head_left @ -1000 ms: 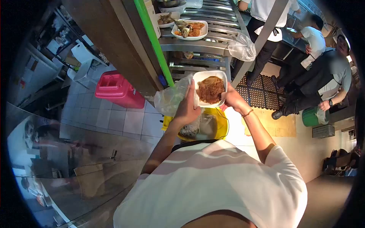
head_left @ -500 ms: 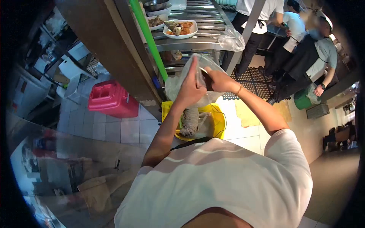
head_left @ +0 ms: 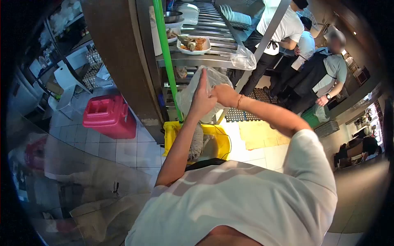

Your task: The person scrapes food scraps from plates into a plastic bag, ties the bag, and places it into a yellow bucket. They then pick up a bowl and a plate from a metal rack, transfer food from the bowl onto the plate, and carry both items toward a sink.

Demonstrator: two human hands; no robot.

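Both my hands are at a clear plastic bag (head_left: 186, 96) in front of the metal rack. My left hand (head_left: 203, 98) holds the bag with its index finger stretched upward. Against it, my right hand (head_left: 225, 95) is closed at the bag's upper part; its fingertips are partly hidden. Below the bag stands a yellow bucket (head_left: 221, 141) with a grey mop head (head_left: 196, 143) in it. A green pole (head_left: 168, 65) rises at the left of the bag.
A slatted metal rack (head_left: 205, 61) holds a plate of food (head_left: 193, 45), bowls and another plastic bag (head_left: 243, 58). A pink bin (head_left: 108, 117) stands at the left beside a dark pillar (head_left: 119, 53). Several people (head_left: 283, 24) stand at the upper right, near a green bin (head_left: 312, 117).
The view has shifted, so the bucket and pink bin sit further left and lower. My right hand has come closer to my left, its fingers now folded in.
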